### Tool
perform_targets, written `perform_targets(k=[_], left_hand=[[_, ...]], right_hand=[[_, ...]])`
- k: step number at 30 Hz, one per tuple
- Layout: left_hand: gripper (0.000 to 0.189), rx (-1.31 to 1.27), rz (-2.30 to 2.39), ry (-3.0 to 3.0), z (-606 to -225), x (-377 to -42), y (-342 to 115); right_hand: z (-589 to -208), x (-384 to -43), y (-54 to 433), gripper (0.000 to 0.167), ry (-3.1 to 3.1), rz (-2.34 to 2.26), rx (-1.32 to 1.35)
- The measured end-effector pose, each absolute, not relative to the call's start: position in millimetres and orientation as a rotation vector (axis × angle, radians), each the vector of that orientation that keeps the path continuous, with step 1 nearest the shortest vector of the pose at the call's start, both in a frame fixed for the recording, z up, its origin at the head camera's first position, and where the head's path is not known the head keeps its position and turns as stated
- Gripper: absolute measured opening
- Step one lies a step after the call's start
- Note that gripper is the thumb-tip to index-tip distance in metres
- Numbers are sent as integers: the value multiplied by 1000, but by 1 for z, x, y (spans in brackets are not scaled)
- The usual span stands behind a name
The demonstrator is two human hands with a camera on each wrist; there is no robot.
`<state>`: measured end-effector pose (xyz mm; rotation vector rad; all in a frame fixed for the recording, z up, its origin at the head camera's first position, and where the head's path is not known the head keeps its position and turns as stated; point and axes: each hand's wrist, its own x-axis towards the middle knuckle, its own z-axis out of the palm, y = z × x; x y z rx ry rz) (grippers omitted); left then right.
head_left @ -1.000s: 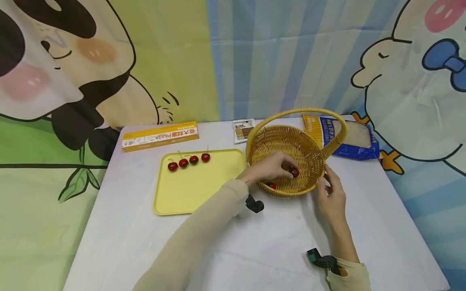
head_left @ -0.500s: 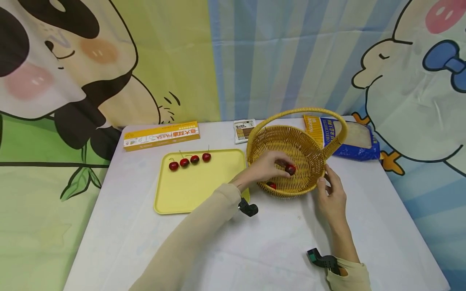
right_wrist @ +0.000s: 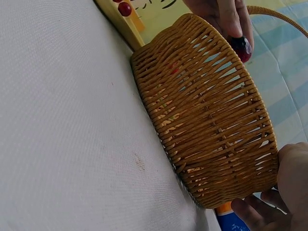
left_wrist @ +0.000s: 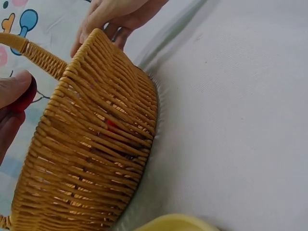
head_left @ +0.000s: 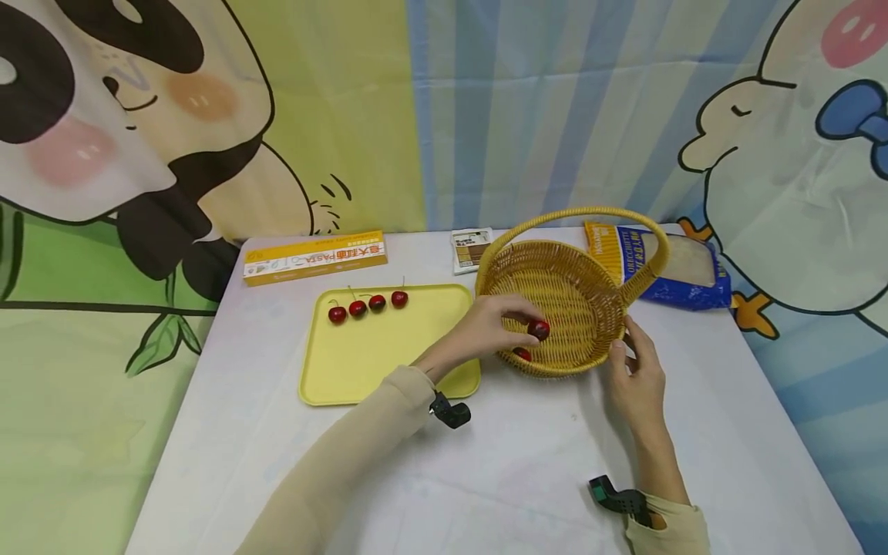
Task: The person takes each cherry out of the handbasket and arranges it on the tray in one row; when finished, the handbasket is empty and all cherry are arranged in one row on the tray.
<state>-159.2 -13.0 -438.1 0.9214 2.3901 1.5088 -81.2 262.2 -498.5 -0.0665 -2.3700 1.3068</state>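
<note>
My left hand (head_left: 491,325) pinches a dark red cherry (head_left: 539,330) between thumb and fingertips, just above the left side of the yellow wicker basket (head_left: 579,312). In the right wrist view, this held cherry (right_wrist: 241,49) shows over the rim. Another cherry (head_left: 523,354) lies inside the basket near its front left wall; the left wrist view gives only a red glimpse of it through the weave. My right hand (head_left: 640,379) holds the basket's right side, thumb near the rim and fingers against the outer wall (right_wrist: 219,130). Several stemmed cherries (head_left: 357,308) stand in a row on the yellow tray (head_left: 378,358).
A pasta box (head_left: 315,258) lies at the back left. Behind the basket are a small white and brown packet (head_left: 473,248) and a blue and yellow orecchiette bag (head_left: 676,266). The basket's tall handle (head_left: 583,210) arches over it. White cloth (head_left: 513,470) covers the table.
My left hand has lifted the cherry and drawn it leftward, from the basket's middle to its left side. The right hand keeps its hold on the basket. The head view has shifted slightly.
</note>
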Motion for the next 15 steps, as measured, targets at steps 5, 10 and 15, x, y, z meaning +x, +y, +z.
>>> perform_targets(k=[5,10,15], left_hand=[[33,903,1588,2392,-438,-153,-27],[33,887,1597,2424,-439,-146,-42],[32,888,1647,2419,-440,-144,-58]], right_hand=[[-499,-81,262,49,-2376,1312,-63],[-499,-81,263,50,-2385,1311,-67],[-497,-81,262,50,-2381,1306,-66]])
